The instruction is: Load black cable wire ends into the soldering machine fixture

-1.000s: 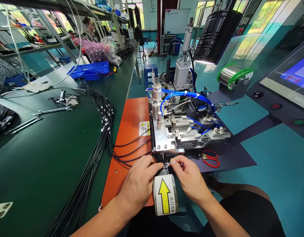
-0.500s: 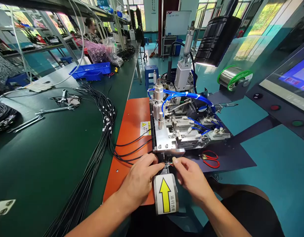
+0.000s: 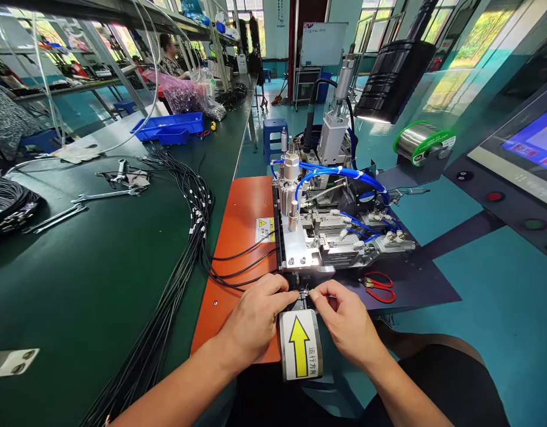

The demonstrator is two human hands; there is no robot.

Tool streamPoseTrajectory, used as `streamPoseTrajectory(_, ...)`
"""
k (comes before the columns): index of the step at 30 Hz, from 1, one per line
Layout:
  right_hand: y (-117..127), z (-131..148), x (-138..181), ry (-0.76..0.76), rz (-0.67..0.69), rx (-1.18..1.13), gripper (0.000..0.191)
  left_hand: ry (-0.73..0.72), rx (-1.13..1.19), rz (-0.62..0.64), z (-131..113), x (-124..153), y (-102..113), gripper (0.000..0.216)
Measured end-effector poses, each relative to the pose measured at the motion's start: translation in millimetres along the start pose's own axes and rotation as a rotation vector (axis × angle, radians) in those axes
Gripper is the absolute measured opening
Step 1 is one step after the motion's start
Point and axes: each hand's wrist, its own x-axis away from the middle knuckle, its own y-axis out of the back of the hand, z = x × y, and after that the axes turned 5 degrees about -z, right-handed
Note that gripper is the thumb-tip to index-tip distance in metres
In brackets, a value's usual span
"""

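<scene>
My left hand (image 3: 255,317) and right hand (image 3: 344,320) meet at the machine's (image 3: 326,237) front edge, fingers of both pinched on the thin wire ends (image 3: 307,292) between them. The wires lie crosswise, left to right, just above the arrow label (image 3: 300,347); black cables (image 3: 242,267) trail off left across the orange plate (image 3: 242,219).

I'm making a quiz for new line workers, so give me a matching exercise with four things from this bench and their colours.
Things:
1. scissors
2. tray
3. arrow
4. plate

Colours:
a. yellow
b. orange
c. red handles
d. blue

Pairs: 1-c, 2-d, 3-a, 4-b
</scene>
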Motion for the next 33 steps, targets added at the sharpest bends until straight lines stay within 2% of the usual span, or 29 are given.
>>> streamPoseTrajectory(4, 4.8, -5.4, -1.9, 0.063, -0.030, 0.060, 0.044, 0.016, 0.011, 0.007, -0.2, -0.8, 0.2, 0.026)
streamPoseTrajectory(9, 5.5, 1.3, -6.6, 0.239, -0.039, 0.037, 0.033, -0.001, 0.007, 0.006, -0.1, -0.6, -0.8, 0.026)
streamPoseTrajectory(11, 3.3, 4.1, -7.5, 0.243, -0.041, 0.026, 0.033, 0.004, -0.001, 0.009, -0.1, -0.6, -0.9, 0.027)
streamPoseTrajectory(24, -4.5, -2.6, -8.2, 0.152, -0.094, 0.077, 0.040, 0.006, -0.010, 0.029, 1.9, 0.8, -0.7, 0.026)
streamPoseTrajectory(33, -5.6, 0.2, -8.8, -0.128, 0.039, -0.070, 0.053, 0.075, -0.045, 0.104, -0.1, 1.3, 3.1, 0.032)
